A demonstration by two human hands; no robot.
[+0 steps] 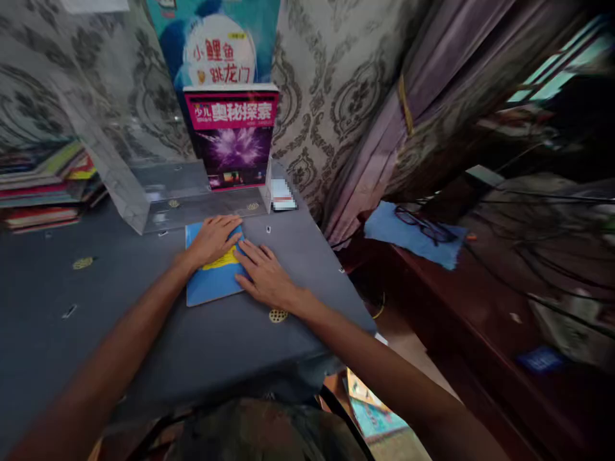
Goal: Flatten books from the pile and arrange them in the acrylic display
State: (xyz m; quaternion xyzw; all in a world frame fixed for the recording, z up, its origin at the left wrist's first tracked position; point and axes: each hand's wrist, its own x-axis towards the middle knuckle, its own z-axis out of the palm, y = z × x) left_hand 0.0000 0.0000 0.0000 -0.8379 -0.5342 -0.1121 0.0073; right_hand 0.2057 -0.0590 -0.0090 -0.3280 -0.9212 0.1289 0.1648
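Note:
A thin blue book point(211, 291) with a yellow patch on its cover lies flat on the grey tabletop. My left hand point(216, 240) rests palm down across its upper part, fingers stretched out. From the right, my right hand point(264, 272) lies over the book's right edge with its fingers extended onto the cover. The fingers of the two hands come close together near the yellow patch, much of which they cover. Neither hand grips anything.
Behind the book stands a clear plastic stand point(137, 205) holding a pink and purple book point(235, 144). A taller teal book point(218, 38) is behind it. Stacked books point(43, 186) sit at left. Glasses point(425, 225) lie on a blue cloth point(408, 240) at right, near cables.

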